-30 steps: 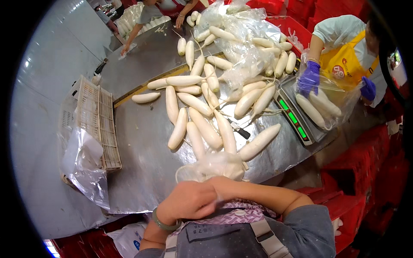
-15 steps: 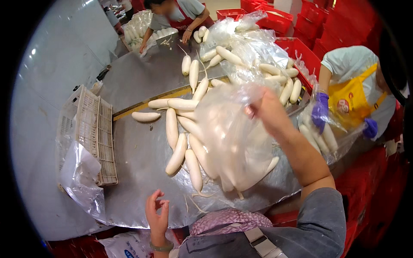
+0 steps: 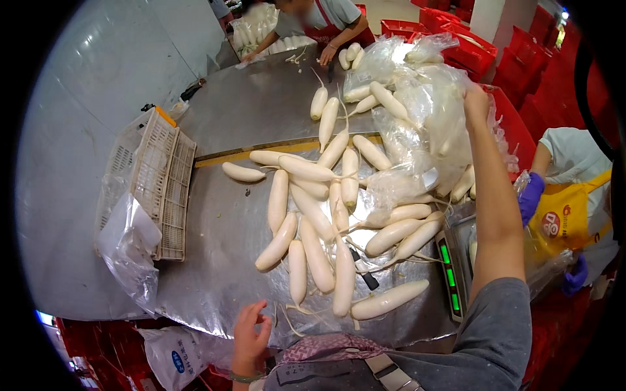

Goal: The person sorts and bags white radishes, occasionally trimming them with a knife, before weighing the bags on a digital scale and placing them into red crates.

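My right hand [image 3: 476, 104] reaches far to the back right and is closed on a clear plastic bag [image 3: 450, 124], which hangs over other bags. Its fingertips are partly hidden by the film. My left hand [image 3: 252, 332] is held near the table's front edge, fingers apart, holding nothing. Many white radishes [image 3: 317, 255] with thin root tails lie loose across the middle of the metal table [image 3: 215, 280]. One radish [image 3: 391, 300] lies alone near the front right. A small black object [image 3: 366, 272] lies among them, partly covered.
A scale with a lit green display [image 3: 450, 277] stands at the right. Plastic crates [image 3: 173, 202] lean at the left with a clear sheet. Red bins [image 3: 466, 52] stand behind the bagged radishes. One co-worker [image 3: 332, 26] works across the table, another in purple gloves [image 3: 531, 199] at the right.
My right hand has carried the plastic bag from over the middle radishes to the back right, uncovering radishes, the black object and the scale. The view has shifted; my left hand stays near the front edge.
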A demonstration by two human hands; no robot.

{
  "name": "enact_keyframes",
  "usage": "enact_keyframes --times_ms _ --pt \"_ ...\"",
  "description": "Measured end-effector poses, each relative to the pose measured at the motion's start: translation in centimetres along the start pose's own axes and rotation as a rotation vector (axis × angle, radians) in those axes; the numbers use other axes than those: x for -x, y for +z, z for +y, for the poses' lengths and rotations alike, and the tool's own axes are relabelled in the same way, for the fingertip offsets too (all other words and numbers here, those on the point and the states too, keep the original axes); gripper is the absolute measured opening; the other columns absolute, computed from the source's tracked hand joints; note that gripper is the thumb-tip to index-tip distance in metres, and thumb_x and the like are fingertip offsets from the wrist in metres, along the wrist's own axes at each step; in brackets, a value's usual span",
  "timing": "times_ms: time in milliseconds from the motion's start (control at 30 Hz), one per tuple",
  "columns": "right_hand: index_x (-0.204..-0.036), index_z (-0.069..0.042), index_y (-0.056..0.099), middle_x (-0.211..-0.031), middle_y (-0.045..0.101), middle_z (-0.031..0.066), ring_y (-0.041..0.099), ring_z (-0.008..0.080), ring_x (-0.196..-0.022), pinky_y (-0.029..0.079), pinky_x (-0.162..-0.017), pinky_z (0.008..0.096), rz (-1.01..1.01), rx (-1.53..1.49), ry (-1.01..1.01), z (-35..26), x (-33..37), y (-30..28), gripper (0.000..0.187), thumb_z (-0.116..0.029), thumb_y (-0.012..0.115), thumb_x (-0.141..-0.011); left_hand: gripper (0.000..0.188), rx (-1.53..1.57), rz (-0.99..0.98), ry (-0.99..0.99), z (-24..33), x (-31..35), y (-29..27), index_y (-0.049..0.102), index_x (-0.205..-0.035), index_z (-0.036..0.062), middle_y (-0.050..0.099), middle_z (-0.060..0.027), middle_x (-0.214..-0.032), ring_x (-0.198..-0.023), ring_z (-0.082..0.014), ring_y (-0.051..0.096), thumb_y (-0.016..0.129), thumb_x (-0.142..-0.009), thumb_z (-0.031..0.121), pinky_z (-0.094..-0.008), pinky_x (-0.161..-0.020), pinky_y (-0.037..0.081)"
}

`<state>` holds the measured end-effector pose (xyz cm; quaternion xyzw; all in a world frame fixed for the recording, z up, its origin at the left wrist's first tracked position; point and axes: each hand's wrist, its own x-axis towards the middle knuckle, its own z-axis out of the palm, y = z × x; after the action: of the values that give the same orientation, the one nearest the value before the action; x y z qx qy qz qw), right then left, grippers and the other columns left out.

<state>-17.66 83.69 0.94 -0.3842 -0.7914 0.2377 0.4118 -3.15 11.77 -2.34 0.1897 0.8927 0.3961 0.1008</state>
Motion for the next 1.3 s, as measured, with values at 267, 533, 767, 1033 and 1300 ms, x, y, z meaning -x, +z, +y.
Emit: enact_keyframes --times_ms 267,533,767,1033,1300 --pt "-0.111 -0.002 0.062 -0.113 0.061 0.0247 0.059 0.0419 -0.103 0.047 -0.09 0.0444 -0.405 0.636 -0.318 -6.7 6.3 -2.5 0.032 -0.016 0.051 -0.084 0.038 -0.08 -0.109 -0.023 0.3 -2.3 1.9 0.058 -0.119 0.0033 0.06 -0.014 -0.11 -0.08 -0.0204 0.066 0.062 -0.082 0.003 -0.029 -0.074 0.052" --pt "-0.131 -0.012 0.053 -0.144 0.038 0.0221 0.036 0.0438 -0.132 0.03 -0.11 0.0441 -0.604 0.034 -0.306 -0.8 6.4 14.0 0.053 -0.021 0.06 -0.079 0.035 -0.166 -0.168 0.026 0.4 -5.3 3.0 0.059 -0.118 0.0053 0.063 -0.0128 -0.103 -0.079 -0.022 0.066 0.063 -0.083 0.006 -0.0311 -0.072 0.052" --pt "-0.121 -0.014 0.062 -0.139 0.046 0.0185 0.041 0.0368 -0.13 0.021 -0.113 0.0515 -0.468 0.562 -0.139 2.2 3.6 18.5 0.044 -0.027 0.063 -0.078 0.035 -0.302 -0.116 -0.188 -4.9 -1.1 1.3 0.055 -0.127 0.0084 0.057 -0.0173 -0.121 -0.089 -0.0271 0.062 0.055 -0.093 0.018 -0.0359 -0.084 0.048" --pt "-0.109 -0.005 0.062 -0.114 0.06 0.0155 0.054 0.0325 -0.108 0.042 -0.095 0.0423 -0.476 -0.279 -0.538 -3.5 18.5 12.5 0.045 -0.03 0.073 -0.073 0.037 -0.149 -0.269 -0.259 -2.8 -4.2 4.6 0.056 -0.123 0.0059 0.061 -0.0159 -0.11 -0.092 -0.0279 0.062 0.059 -0.087 0.01 -0.035 -0.081 0.049" --pt "-0.094 -0.008 0.062 -0.099 0.062 0.0085 0.057 0.0294 -0.096 0.047 -0.083 0.0374 -0.76 -0.766 -0.503 -11.2 33.5 0.6 0.022 -0.006 0.069 -0.073 0.054 0.0 -0.235 -0.146 -2.1 -4.6 6.1 0.049 -0.133 0.0077 0.057 -0.0134 -0.119 -0.097 -0.022 0.062 0.066 -0.082 0.008 -0.0319 -0.081 0.052"
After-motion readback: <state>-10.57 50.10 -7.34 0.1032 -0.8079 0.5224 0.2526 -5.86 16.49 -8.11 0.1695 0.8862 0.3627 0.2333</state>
